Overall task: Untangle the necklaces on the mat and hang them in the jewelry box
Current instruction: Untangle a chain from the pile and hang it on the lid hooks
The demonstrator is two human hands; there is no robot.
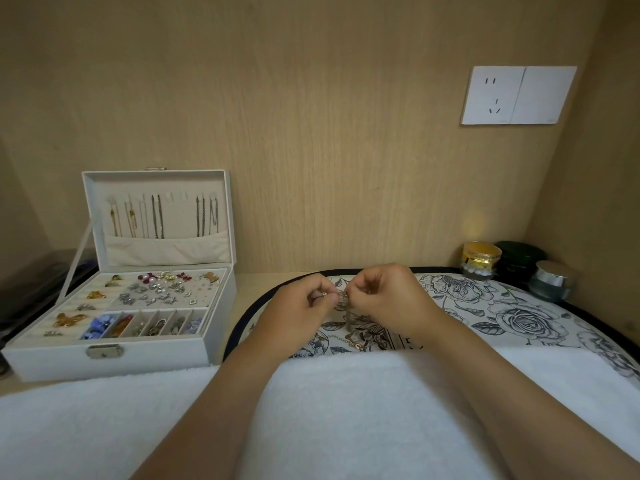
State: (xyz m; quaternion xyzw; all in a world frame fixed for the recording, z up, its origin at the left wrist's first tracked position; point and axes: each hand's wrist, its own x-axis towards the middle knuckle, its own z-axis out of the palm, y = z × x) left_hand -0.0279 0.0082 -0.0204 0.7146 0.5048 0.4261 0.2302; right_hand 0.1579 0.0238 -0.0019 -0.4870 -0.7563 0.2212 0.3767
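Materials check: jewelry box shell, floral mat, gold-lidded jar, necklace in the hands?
Jewelry box: white faux leather or coated board, matte shell, metal clasp; cream fabric lining. Floral mat: printed woven fabric, probably, matte with dark piped edge. Gold-lidded jar: shiny metallic-look lid, likely plastic or foil. Necklace, pinched between left hand and right hand: glinting metal; alloy unclear.

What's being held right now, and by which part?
Left hand and right hand both pinch a necklace by a small metallic piece between them; clasp or pendant, cannot tell.
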